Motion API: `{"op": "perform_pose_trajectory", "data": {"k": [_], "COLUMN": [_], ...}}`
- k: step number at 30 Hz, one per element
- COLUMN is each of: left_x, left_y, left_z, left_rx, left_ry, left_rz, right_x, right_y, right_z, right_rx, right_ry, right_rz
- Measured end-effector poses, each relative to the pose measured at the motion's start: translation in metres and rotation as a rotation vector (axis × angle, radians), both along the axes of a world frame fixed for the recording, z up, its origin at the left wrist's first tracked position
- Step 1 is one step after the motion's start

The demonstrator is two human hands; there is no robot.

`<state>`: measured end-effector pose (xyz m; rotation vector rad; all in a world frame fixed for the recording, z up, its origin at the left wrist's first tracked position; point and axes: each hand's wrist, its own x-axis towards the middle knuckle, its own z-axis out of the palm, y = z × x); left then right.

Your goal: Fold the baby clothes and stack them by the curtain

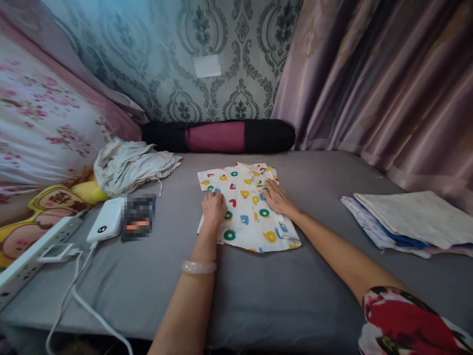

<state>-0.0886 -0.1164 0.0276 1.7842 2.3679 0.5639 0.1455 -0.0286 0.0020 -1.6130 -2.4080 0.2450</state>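
Note:
A small short-sleeved shirt (246,207), white with a colourful letter-like print, lies spread on the grey bed sheet, its collar towards the wall. At the shirt's left side, below the sleeve, my left hand (214,211) has its fingers curled down on the fabric; the fingertips are hidden. My right hand (277,198) rests flat on the upper right part, fingers stretched out. Close by that hand, the right side of the shirt looks folded inward over the front.
Folded cloths (410,219) are stacked at the right. On the left are a crumpled pale cloth (133,165), a white power bank (106,220), a power strip (39,259), white cables (98,315) and a yellow cushion (55,209). A black and maroon roll (216,136) lies along the wall.

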Motion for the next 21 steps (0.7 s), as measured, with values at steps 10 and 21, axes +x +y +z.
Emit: {"op": "perform_pose_trajectory", "data": {"k": [10,21], "left_x": [0.006,-0.011], "left_y": [-0.005,-0.018], "left_z": [0.006,-0.004], "left_rx": [-0.034,0.052], "left_ry": [0.084,-0.015], "left_rz": [-0.043,-0.187], "right_x": [0.018,0.020], "right_y": [-0.090,-0.092], "right_z": [0.010,0.003], "right_rx": [-0.080,-0.009], "right_ry": [-0.018,-0.062], "right_rz": [0.139,0.139]}}
